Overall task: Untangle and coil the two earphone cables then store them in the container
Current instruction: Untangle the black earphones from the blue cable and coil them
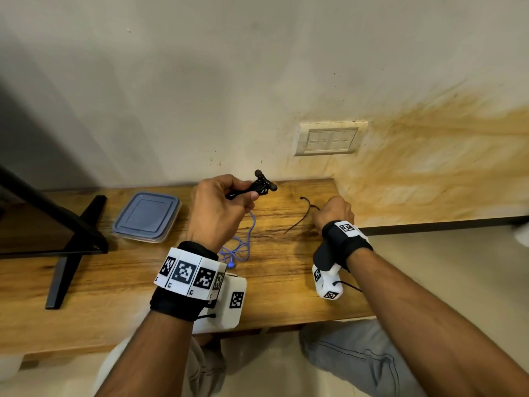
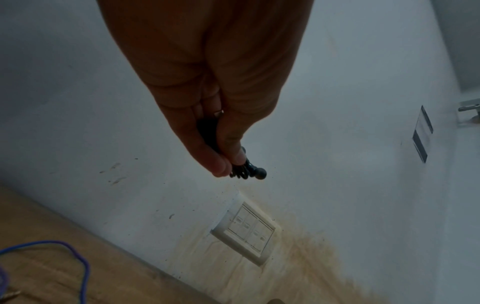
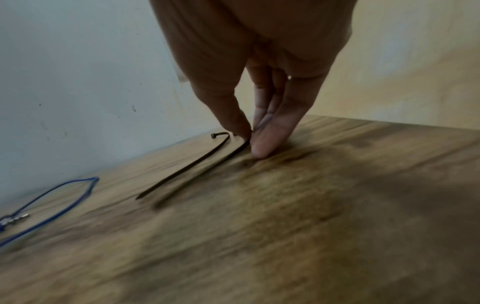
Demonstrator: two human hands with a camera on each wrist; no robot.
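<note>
My left hand (image 1: 220,207) is raised above the wooden table (image 1: 286,267) and grips a coiled black earphone cable (image 1: 257,187), whose two earbuds stick out past the fingertips (image 2: 221,166); the black earphone cable (image 2: 244,168) shows there too. A blue earphone cable (image 1: 243,245) lies loose on the table below that hand, and the blue cable (image 3: 64,197) appears again at the left with its plug. My right hand (image 1: 329,213) is down at the table, pinching a black cable tie (image 3: 197,164) between thumb and fingers. The black cable tie (image 1: 300,216) curves left of that hand.
A clear container with a blue-grey lid (image 1: 147,216) sits shut at the back left of the table. A black monitor stand (image 1: 71,247) takes the far left. A switch plate (image 1: 329,138) is on the stained wall behind. The table ends just right of my right hand.
</note>
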